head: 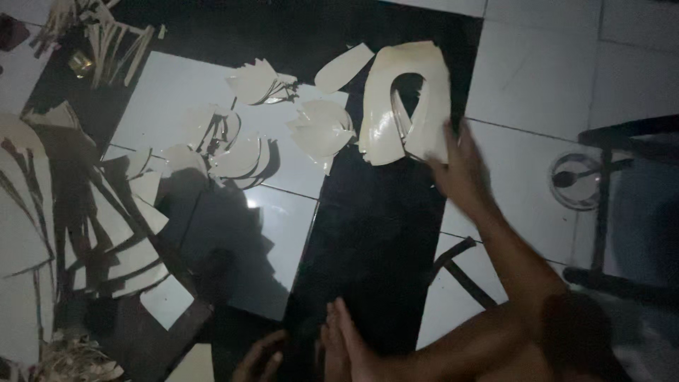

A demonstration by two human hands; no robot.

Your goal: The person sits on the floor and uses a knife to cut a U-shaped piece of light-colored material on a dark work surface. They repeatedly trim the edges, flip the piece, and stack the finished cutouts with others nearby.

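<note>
Head view, looking down on a floor of white and black tiles (537, 85) in dim light. The right hand (460, 166), at about 2 o'clock from frame centre, reaches forward with the arm running back to 5 o'clock; its fingers touch the lower right edge of a large cream sheet with a cut-out hole (410, 99), which lies flat on the black tile at 1 o'clock. The hand is blurred, so whether it pinches the sheet or only rests on it cannot be told. The left hand (265, 357) sits at the bottom edge near 6 o'clock, fingers loosely spread and holding nothing, just beside a bare foot (339, 339).

Cream petal-shaped cut pieces lie in small stacks: one (322, 131) just left of the sheet, one (258, 81) at 11 o'clock, another (237, 155) near centre-left. A single oval piece (343, 68) lies at 12 o'clock. Larger offcuts (120, 240) cover the floor at 9 o'clock. A round glass dish with a spoon (576, 180) stands at 3 o'clock, well apart from the hand.
</note>
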